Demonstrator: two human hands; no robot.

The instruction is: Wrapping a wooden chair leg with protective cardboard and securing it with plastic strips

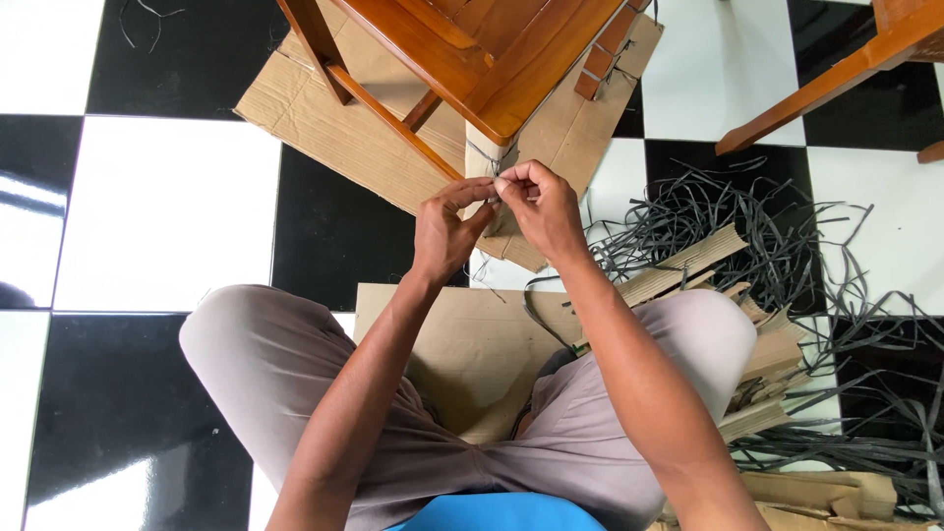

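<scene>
Checkered floor; both hands [497, 211] pinch chair-leg cardboard [489, 157].

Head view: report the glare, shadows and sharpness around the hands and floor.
Head view: glare streaks the glossy black tiles at lower left; light is soft and even, with only a faint shadow under the wooden chair; the left hand and right hand are sharp; the black strapping pile stays crisp too.
</scene>
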